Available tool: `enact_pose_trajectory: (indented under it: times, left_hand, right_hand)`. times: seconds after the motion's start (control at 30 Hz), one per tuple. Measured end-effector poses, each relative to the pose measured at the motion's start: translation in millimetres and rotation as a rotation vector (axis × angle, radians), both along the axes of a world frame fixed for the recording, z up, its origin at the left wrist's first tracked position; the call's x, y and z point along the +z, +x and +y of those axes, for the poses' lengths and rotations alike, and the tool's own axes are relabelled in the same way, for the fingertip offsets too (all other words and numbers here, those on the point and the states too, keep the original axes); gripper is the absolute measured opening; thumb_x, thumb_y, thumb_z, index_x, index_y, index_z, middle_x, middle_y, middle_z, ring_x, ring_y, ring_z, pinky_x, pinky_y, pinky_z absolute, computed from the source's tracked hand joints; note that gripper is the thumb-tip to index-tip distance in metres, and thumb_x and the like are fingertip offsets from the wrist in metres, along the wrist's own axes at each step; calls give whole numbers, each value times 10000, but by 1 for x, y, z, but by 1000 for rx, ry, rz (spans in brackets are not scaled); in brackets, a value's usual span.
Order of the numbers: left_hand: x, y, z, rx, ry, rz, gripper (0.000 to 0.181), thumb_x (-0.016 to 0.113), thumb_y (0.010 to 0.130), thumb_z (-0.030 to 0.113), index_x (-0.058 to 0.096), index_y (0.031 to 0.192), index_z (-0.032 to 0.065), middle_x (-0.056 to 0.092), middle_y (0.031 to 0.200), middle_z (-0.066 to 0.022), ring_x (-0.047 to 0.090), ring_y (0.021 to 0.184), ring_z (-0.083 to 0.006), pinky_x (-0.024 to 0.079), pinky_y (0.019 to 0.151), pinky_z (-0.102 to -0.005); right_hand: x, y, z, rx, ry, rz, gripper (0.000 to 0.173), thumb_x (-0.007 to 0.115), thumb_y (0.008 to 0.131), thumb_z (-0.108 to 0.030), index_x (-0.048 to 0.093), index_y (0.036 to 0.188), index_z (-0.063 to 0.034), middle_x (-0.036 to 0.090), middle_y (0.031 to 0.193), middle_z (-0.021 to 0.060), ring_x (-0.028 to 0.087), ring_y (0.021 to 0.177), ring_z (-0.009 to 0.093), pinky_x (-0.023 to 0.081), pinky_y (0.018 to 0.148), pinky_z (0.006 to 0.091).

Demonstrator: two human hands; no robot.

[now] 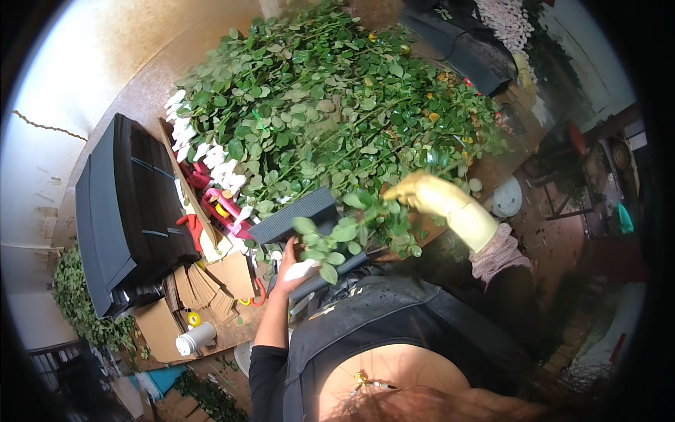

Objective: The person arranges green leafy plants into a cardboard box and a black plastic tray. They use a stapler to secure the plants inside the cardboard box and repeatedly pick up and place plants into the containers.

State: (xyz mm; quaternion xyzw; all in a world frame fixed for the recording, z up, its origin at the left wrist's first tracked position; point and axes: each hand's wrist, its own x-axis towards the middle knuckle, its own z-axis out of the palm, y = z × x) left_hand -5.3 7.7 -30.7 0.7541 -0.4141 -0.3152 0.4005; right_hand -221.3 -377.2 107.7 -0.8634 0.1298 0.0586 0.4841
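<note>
My bare left hand holds a leafy stem by its end with a white-covered bud. The stem slants up and right towards my right hand. Beside my left fingers stands a dark grey corrugated piece, like a trough or stand. My right hand wears a pale yellow rubber glove, its curled fingers blurred at the stem's far leaves; whether they grip is unclear. Beyond both hands lies a large heap of leafy stems, with white-covered buds along its left edge.
A stack of dark corrugated sheets stands left. Near it lie brown cardboard pieces, a pink tape dispenser, red-handled scissors and a white cylindrical container. Another person's gloved hand shows at upper right. A white bucket stands right.
</note>
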Motion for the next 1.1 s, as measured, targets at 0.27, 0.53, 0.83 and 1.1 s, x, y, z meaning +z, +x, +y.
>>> enact_pose_trajectory:
  times: [0.27,0.53,0.83,1.1]
  left_hand:
    - [2,2,1,-156,98,-266,405,863,747,308,758,1120,191,512,1338,-170,464,1281,-374,399,1072,-462]
    - [9,10,-3,-275,216,-202,399,823,762,310,715,1121,175,443,1409,-222,402,1326,-430,345,1123,-498]
    - [12,8,0,-260,187,-201,305,797,840,311,770,1115,182,434,1417,-209,389,1342,-394,326,1132,-465]
    - [7,0,-3,55,44,126,862,934,694,279,518,1425,88,536,1319,-164,604,1119,-341,514,969,-412]
  right_hand:
    - [-89,56,-2,246,-688,612,246,619,975,-240,692,1209,-223,740,978,106,700,840,311,567,724,457]
    - [-55,269,9,409,-976,232,548,540,966,-12,502,1479,-201,712,1219,83,647,1189,266,484,1082,398]
    - [30,149,-2,146,-776,-835,419,625,833,65,730,1131,-211,730,913,34,673,874,226,559,744,370]
    - [-67,-2,-2,126,-801,-335,149,718,782,-11,749,820,-151,659,701,72,648,654,265,527,595,386]
